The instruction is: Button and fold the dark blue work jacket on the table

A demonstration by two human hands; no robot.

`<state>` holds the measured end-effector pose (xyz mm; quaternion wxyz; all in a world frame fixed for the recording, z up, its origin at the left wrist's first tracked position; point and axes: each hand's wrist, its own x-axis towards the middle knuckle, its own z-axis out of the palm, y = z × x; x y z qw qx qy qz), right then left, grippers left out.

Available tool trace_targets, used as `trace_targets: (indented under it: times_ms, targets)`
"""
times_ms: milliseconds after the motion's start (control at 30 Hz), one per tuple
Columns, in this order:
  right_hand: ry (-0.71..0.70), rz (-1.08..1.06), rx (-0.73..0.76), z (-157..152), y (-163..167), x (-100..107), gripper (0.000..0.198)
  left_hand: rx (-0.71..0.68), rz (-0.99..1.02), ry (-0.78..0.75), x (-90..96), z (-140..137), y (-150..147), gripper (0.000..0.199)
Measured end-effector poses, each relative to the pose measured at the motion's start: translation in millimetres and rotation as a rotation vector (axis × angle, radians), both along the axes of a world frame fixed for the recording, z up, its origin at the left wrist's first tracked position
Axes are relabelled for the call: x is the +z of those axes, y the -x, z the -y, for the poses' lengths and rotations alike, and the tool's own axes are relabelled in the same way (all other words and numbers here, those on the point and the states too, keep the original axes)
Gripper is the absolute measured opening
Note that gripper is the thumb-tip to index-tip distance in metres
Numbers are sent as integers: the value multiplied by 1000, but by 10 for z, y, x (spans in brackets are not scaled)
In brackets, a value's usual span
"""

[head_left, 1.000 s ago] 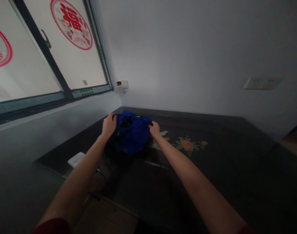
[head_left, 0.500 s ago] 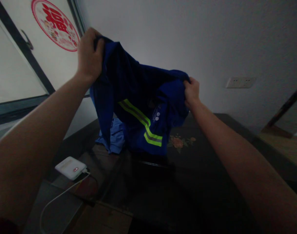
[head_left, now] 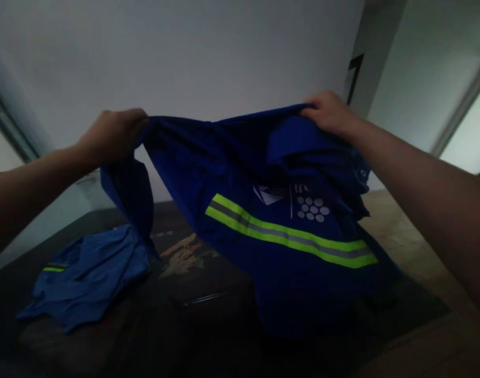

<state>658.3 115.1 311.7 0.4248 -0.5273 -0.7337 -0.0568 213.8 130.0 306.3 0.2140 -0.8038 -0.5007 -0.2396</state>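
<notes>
A dark blue work jacket with a yellow-green and grey reflective stripe and a pale printed logo hangs stretched between my two hands. My left hand is closed on its upper edge at the left, with a narrow flap dangling below. At the right, my right hand grips the same edge, and bunched cloth with a round snap hangs beneath it. The lower end droops over the dark table, and shadow hides whether it touches.
A second, lighter blue garment with a small reflective stripe lies crumpled on the left of the dark table, which has a floral pattern. A pale wall rises behind. Wooden-looking floor shows at the right.
My hands have spread farther apart, pulling the jacket's edge taut and nearly level. The left hand is lower. The view has turned right; the white device with its cable is out of sight.
</notes>
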Motion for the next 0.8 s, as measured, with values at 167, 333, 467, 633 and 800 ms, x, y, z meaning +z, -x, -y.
trace_targets:
  times_ms: [167, 333, 467, 633, 800]
  targets:
    - [32, 294, -199, 107, -120, -217, 26, 33, 1, 139, -623, -222, 102, 23]
    - [8, 244, -101, 120, -116, -392, 27, 106, -81, 196, -945, -236, 240, 19]
    - [50, 203, -63, 93, -73, -443, 24, 119, -122, 175, -967, -181, 346, 20]
    - [109, 246, -29, 26, -5, -478, 24, 115, -116, 136, -931, -89, 485, 24]
    - [113, 230, 14, 298, 376, -495, 25, 200, -130, 210, -1264, -50, 756, 27]
